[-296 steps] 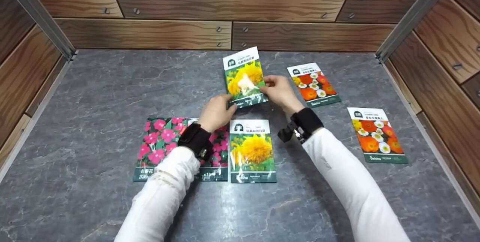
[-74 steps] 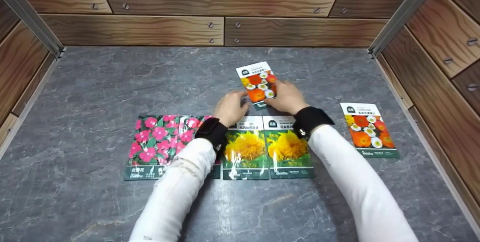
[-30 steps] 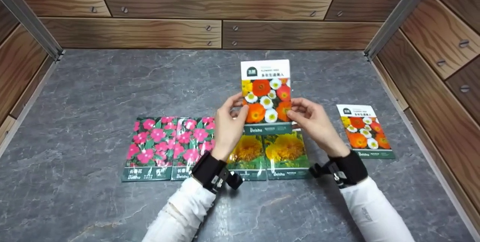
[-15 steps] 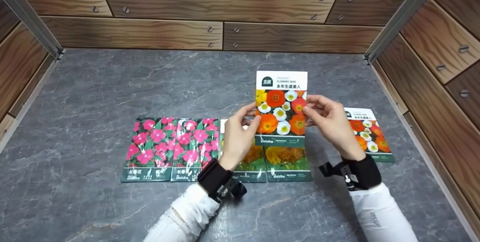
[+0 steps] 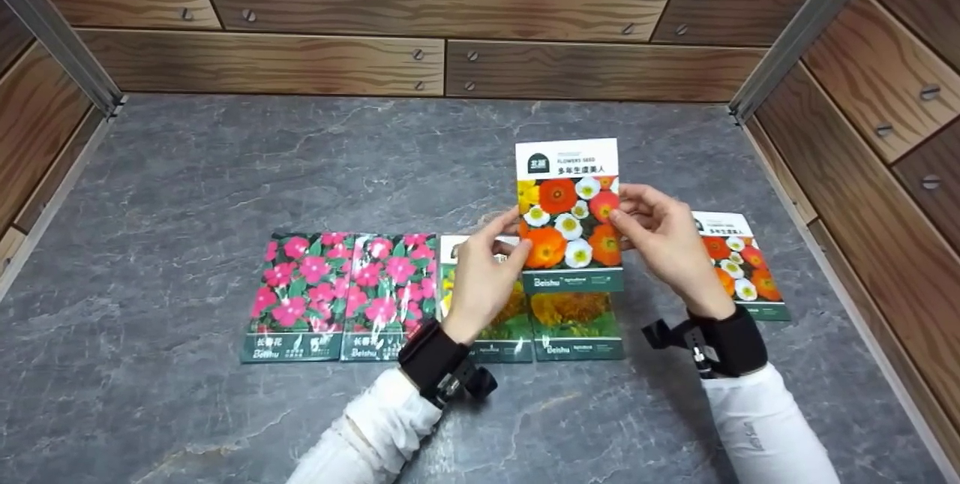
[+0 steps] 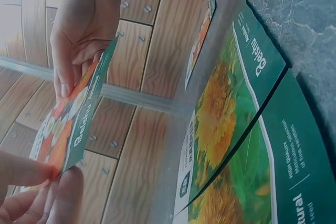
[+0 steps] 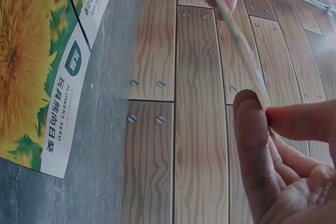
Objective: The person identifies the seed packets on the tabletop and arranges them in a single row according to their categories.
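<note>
A seed packet (image 5: 568,221) printed with orange, red and white poppies is held up off the table between both hands. My left hand (image 5: 484,278) pinches its left edge, thumb in front and fingers behind. At the right edge, my right hand (image 5: 664,240) pinches it the same way. The right wrist view shows the packet (image 7: 239,38) nearly edge-on, clear of the tabletop. Beneath it lie two yellow-flower seed packets side by side, the right one (image 5: 576,326) partly hidden by the held packet, the left one (image 5: 495,350) partly behind my left hand.
Two pink-flower packets, one at far left (image 5: 300,289) and one beside it (image 5: 386,281), continue the row on the grey marbled table (image 5: 225,154). A second poppy packet (image 5: 742,266) lies at right, partly behind my right hand. Wood-patterned walls (image 5: 337,67) enclose the back and sides.
Earlier, a yellow-flower packet was set down at the row's right end. The poppy packet was then picked up, raised upright and shifted right; over the last half second it barely moves.
</note>
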The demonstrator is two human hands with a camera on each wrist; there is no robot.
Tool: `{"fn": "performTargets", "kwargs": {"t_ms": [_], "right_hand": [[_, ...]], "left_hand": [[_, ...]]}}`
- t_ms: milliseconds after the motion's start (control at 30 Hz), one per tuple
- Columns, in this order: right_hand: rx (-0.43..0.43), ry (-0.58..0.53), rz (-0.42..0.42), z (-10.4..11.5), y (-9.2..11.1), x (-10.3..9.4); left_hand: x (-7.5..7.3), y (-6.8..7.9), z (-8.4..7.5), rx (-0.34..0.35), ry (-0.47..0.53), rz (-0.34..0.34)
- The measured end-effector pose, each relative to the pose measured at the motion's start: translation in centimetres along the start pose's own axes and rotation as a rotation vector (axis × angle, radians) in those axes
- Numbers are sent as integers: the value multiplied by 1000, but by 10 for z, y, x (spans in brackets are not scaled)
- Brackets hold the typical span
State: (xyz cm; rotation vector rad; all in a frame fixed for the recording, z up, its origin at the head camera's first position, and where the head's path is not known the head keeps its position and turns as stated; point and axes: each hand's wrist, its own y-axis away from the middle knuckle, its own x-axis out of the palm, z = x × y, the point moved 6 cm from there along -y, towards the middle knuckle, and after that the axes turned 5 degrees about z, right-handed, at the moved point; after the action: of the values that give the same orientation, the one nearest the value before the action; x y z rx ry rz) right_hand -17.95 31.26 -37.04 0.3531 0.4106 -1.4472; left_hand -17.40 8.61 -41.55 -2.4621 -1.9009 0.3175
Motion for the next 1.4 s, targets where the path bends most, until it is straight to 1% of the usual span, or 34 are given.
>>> {"fn": "performTargets", "kwargs": {"t_ms": [167, 333, 433, 500, 533, 600, 667, 733, 800, 867, 967, 1067, 1133, 1200, 1300, 1400], "right_hand": [[18, 3, -13, -2, 5, -11], [37, 3, -6, -10, 11, -19], [51, -6, -3, -17, 14, -25], [62, -12, -5, -22, 17, -30], [67, -18, -8, -25, 18, -32], [77, -20, -15, -30, 22, -39], [88, -26, -23, -35, 25, -45], [103, -27, -23, -41, 27, -53], [120, -30, -19, -47, 29, -59], [139, -46, -15, -54, 31, -66], [169, -23, -6, -64, 34, -74], [204, 28, 22, -76, 37, -80], [227, 51, 49, -84, 39, -82], [246, 52, 77, -91, 39, -84], [272, 47, 112, -99, 39, -85], [306, 65, 145, -107, 39, -85]], "left_hand": [[9, 3, -3, -10, -2, 72], [17, 5, -6, -16, -29, 114], [25, 6, -8, -17, -74, 125], [33, 6, -11, 1, -137, 135], [38, 7, -13, 16, -191, 144], [48, 7, -18, 72, -328, 161], [59, 9, -21, 129, -478, 198], [68, 11, -25, 189, -607, 235], [77, 12, -27, 250, -715, 280], [86, 12, -28, 293, -795, 348], [101, 12, -28, 347, -902, 443], [117, 12, -23, 356, -972, 514], [126, 12, -20, 347, -1001, 548], [135, 14, -16, 331, -1024, 582], [144, 15, -11, 310, -1064, 620], [150, 16, -8, 297, -1098, 646]]}}
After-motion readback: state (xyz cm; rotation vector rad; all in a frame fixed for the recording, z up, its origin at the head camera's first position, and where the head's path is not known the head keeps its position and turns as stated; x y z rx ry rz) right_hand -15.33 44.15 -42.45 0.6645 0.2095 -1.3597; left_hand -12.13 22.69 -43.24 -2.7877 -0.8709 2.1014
